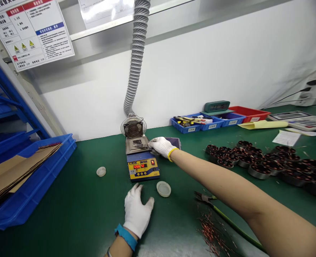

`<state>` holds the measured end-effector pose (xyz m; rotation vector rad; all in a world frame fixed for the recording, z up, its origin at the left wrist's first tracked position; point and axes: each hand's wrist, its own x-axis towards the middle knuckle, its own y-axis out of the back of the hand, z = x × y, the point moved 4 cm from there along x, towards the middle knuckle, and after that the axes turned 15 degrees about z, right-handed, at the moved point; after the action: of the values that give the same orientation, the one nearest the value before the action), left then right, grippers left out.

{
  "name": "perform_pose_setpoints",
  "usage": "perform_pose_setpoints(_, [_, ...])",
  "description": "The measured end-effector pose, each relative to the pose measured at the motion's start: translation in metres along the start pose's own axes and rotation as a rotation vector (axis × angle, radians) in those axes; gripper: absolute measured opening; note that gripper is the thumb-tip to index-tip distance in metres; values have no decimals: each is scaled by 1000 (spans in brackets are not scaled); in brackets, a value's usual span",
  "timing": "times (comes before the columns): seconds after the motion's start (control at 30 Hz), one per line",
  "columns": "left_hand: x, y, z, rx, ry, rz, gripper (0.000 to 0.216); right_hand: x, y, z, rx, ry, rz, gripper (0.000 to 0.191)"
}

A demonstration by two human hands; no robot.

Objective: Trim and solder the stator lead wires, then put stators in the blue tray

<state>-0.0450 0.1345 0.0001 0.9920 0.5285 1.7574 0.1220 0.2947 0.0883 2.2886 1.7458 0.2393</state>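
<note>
My right hand (161,146), in a white glove with a yellow cuff, reaches to the yellow and blue solder pot (143,171). Its fingers are closed on a thin flat metal piece (141,144) that lies over the pot's small square opening; its exact kind is unclear. The red display is lit. My left hand (138,210), gloved in white with a blue wrist strap, hovers or rests just in front of the pot. Its thumb and fingers are apart, holding nothing. One shallow white dish (163,189) is right of it, and a smaller one (101,171) stands farther left.
A grey exhaust hose (138,53) hangs behind the pot. Several copper-wound stators (259,169) cover the right side. Cutters (204,198) and copper wire scraps (210,230) lie under my right arm. Blue bins (186,125) line the wall; a blue crate (40,189) stands left.
</note>
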Motion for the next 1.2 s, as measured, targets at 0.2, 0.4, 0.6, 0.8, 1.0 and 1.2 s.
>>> perform_pose_setpoints(0.2, [0,-2,-2,-6,0,2,54,-1,2,1,62,-12,-9,21])
perform_pose_setpoints(0.4, [1,-3,-3,7,-7,-3,54,-3,20,1,99,-5,4,19])
perform_pose_setpoints(0.6, [0,-5,-6,32,-11,-16,55,11,76,17,-70,50,181,24])
perform_pose_setpoints(0.8, [1,-5,-7,47,-8,-24,55,15,115,37,-494,162,327,28])
perform_pose_setpoints(1.0, [1,-4,-5,52,6,-44,56,4,103,52,-873,275,303,27])
perform_pose_setpoints(1.2, [2,-3,-3,44,18,-56,56,0,99,48,-1028,320,297,29])
